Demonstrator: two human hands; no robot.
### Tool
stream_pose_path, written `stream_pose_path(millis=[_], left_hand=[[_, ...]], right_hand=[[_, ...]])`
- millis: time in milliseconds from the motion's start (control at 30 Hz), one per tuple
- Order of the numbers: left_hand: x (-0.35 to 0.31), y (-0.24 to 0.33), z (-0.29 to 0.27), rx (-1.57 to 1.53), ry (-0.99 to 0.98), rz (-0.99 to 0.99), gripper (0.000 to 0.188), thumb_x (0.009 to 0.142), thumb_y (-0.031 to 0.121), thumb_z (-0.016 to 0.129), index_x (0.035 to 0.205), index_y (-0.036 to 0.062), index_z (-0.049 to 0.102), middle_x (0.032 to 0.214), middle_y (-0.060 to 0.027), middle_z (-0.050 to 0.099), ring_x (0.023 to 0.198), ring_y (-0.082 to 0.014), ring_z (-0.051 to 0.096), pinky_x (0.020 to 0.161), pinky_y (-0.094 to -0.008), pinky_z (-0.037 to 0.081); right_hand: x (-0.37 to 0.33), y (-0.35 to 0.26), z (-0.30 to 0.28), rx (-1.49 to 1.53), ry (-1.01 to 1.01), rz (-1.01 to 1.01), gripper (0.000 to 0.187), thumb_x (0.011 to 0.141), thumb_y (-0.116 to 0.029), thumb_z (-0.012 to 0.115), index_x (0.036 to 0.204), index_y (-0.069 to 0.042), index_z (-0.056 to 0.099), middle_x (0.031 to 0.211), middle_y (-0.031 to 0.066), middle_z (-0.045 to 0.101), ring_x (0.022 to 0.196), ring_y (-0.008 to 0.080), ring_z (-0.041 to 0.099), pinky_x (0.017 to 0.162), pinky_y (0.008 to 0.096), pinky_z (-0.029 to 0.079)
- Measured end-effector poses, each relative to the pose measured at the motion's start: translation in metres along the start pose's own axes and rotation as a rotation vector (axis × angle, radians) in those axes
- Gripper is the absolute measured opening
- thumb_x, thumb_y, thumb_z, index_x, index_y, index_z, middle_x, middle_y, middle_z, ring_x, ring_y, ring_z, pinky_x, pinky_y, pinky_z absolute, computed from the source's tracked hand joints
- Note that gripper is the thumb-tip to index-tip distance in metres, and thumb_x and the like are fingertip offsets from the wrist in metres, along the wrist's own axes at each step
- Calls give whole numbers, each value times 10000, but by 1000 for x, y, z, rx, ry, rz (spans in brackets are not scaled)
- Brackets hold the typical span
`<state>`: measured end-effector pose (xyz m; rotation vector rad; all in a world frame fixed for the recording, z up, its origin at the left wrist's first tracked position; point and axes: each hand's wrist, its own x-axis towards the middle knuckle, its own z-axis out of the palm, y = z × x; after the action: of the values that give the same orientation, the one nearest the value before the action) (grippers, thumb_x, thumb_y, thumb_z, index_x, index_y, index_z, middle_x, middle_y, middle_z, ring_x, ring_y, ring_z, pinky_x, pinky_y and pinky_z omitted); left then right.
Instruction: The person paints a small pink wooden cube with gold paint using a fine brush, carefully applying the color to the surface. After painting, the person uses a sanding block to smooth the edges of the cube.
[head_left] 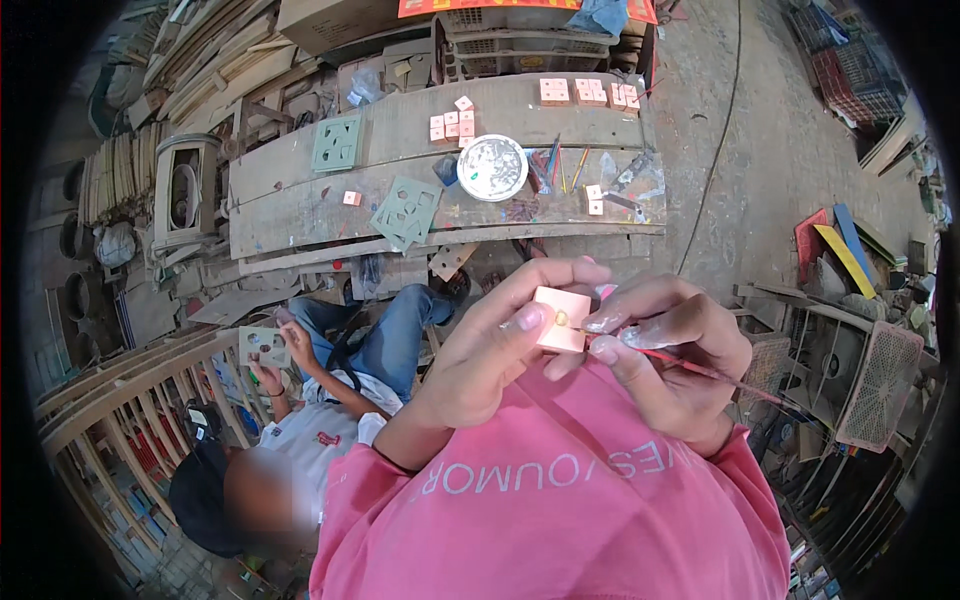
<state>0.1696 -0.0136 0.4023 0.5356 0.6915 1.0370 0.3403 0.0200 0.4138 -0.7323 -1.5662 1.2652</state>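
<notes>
In the near middle of the scene, above the pink shirt, I am grasping a small pale pink block between thumb and fingers of my left grip. My right grip is pinching a thin red brush, and its tip is sitting close by the block's right side; from here I am not managing to tell whether it is touching. A yellowish round mark is showing on the face turned toward me, so I am judging this block to be partway through, at least one face having colour; its hidden faces are leaving me unsure of the rest.

Beyond, on the far worktop, more pink blocks are waiting: a loose cluster at the middle, stacked groups along the far right, a pair nearer on the right, and a single block to the left. Several are bearing small dark spots, but they are appearing too small for me to sort finished from unfinished. A round, paint-smeared disc is lying among them, with thin tools just to its right. At left, a seated co-worker is holding a pale cut-out panel.
</notes>
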Motion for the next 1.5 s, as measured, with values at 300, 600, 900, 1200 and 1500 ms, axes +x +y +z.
stream_pose_path(millis=[300, 600, 900, 1200, 1500], left_hand=[[16, -7, -5, 280, -64, 109, 478, 1002, 430, 297, 946, 7, 512, 734, 0, 518, 601, -46, 411, 540, -198, 329], [26, 5, 5, 538, 92, 23, 635, 960, 558, 292, 703, 14, 494, 609, -7, 491, 507, -55, 380, 463, -221, 256], [36, 8, -2, 719, 47, 215, 581, 973, 455, 293, 701, 9, 547, 590, -33, 544, 474, -91, 449, 439, -240, 311], [51, 1, -18, 610, -17, 499, 554, 958, 476, 346, 819, -7, 581, 694, -80, 600, 543, -144, 574, 504, -250, 427], [63, 0, -17, 649, -23, 524, 516, 937, 484, 391, 872, 7, 577, 727, -71, 606, 580, -161, 601, 529, -251, 450]], right_hand=[[6, 11, -16, -31, 11, -9, 177, 713, 84, 699, 764, 13, 544, 823, 168, 669, 753, 208, 679, 665, 291, 535], [26, 15, -25, -69, -139, -84, 161, 695, 97, 682, 697, 4, 551, 752, 119, 637, 647, 195, 638, 552, 270, 491], [34, 16, -35, 12, -255, 58, 201, 722, 113, 655, 695, -2, 491, 727, 109, 598, 588, 152, 568, 502, 251, 424], [29, 23, -27, 468, 2, 262, 218, 785, 142, 625, 787, -13, 473, 854, 164, 615, 720, 124, 596, 578, 234, 484], [38, 26, -34, 346, -73, 134, 217, 757, 154, 645, 771, 9, 483, 848, 170, 609, 784, 162, 627, 670, 254, 498]])
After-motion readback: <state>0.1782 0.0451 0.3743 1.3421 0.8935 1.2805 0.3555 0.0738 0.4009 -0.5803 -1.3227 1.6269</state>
